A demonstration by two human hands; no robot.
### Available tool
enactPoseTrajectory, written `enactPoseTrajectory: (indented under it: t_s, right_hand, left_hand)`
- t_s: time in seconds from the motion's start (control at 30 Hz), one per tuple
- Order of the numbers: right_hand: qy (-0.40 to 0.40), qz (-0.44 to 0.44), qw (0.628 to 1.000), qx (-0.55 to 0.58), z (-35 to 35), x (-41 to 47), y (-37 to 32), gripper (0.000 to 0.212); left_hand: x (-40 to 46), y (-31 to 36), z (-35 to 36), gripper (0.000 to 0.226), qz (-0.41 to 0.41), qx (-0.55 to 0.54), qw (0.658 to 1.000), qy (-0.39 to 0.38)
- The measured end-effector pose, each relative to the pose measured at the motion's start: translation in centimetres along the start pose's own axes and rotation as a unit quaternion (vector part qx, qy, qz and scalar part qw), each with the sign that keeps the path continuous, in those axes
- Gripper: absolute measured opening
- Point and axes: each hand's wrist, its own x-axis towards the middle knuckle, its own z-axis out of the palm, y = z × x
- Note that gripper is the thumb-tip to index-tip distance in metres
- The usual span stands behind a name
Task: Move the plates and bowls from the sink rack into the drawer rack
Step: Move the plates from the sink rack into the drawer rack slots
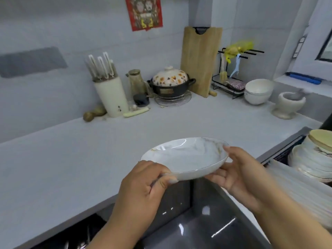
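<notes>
So both hands are holding the shallow white marbled ceramic plate (183,157) up in the air over the grey countertop's (62,159) front edge, tilting it a bit toward the camera. The left hand (142,187) is pinching the near-left rim, thumb on top and fingers curling underneath. The right hand (240,171) is cupping the right rim, thumb tip on the lip and fingers spreading out below.

The drawer rack is what matters here, and I'm guessing it's that dark opening at the bottom left (75,236), so the plate is sitting up and to the right of it, with the left hand nearer. The stack of glossy gold-trimmed plates (312,159) is waiting on the right in the sink rack, well apart. The glaze is looking smooth and slippery, and the thin rim isn't giving much to grab.
</notes>
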Motion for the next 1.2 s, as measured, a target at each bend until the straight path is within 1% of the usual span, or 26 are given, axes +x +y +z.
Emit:
enactPoseTrajectory:
  t_s: [0.07,0.23,0.37,0.47,0.5,0.6,0.63,0.67,0.73,0.83,0.93,1.03,1.13,1.2]
  right_hand:
    - [-0.024,0.024,0.999,-0.008,3.6,-0.8,3.7,0.032]
    - [-0.079,0.079,0.991,-0.070,12.5,-3.5,13.4,0.024]
    - [-0.118,0.112,0.981,-0.107,18.3,-5.1,20.5,0.028]
    - [-0.152,0.146,0.967,-0.143,22.0,-5.9,24.6,0.028]
    - [-0.160,0.157,0.962,-0.155,23.2,-6.0,25.8,0.027]
    - [-0.185,0.192,0.945,-0.189,26.4,-5.9,29.0,0.025]
    - [-0.195,0.201,0.939,-0.200,27.4,-5.8,30.1,0.024]
    - [-0.205,0.210,0.931,-0.215,28.4,-5.5,31.2,0.023]
    - [-0.226,0.234,0.913,-0.246,30.2,-5.1,33.3,0.023]
    - [-0.257,0.267,0.884,-0.286,32.6,-4.3,37.1,0.025]
    - [-0.281,0.280,0.859,-0.323,34.7,-3.8,40.8,0.024]
    - [-0.308,0.280,0.836,-0.357,36.8,-3.7,44.5,0.022]
    - [-0.315,0.275,0.822,-0.386,38.6,-3.5,48.8,0.024]
    - [-0.310,0.269,0.816,-0.408,39.9,-3.3,52.1,0.029]
  left_hand:
    - [-4.1,-1.6,-4.2,0.016,-0.028,0.006,0.999,0.022]
    - [-15.2,-4.9,-13.8,0.010,-0.118,0.023,0.990,0.068]
    - [-22.7,-6.8,-20.5,0.015,-0.196,0.028,0.977,0.078]
    - [-27.1,-8.3,-24.2,0.006,-0.262,0.036,0.960,0.091]
    - [-28.4,-8.8,-25.2,0.008,-0.288,0.037,0.951,0.103]
    - [-32.0,-10.6,-27.8,0.038,-0.341,0.049,0.924,0.165]
    - [-33.0,-11.3,-28.5,0.042,-0.355,0.053,0.913,0.197]
    - [-33.9,-11.9,-29.1,0.041,-0.369,0.061,0.898,0.230]
    - [-35.5,-13.0,-30.3,0.032,-0.407,0.078,0.862,0.292]
    - [-37.9,-14.6,-32.0,0.019,-0.464,0.108,0.806,0.350]
    - [-40.9,-16.1,-33.5,0.013,-0.512,0.123,0.765,0.371]
    - [-43.9,-17.7,-34.9,0.011,-0.548,0.120,0.736,0.378]
    - [-46.8,-19.7,-36.6,0.007,-0.583,0.134,0.717,0.358]
    - [-48.7,-21.2,-38.1,0.005,-0.598,0.143,0.710,0.342]
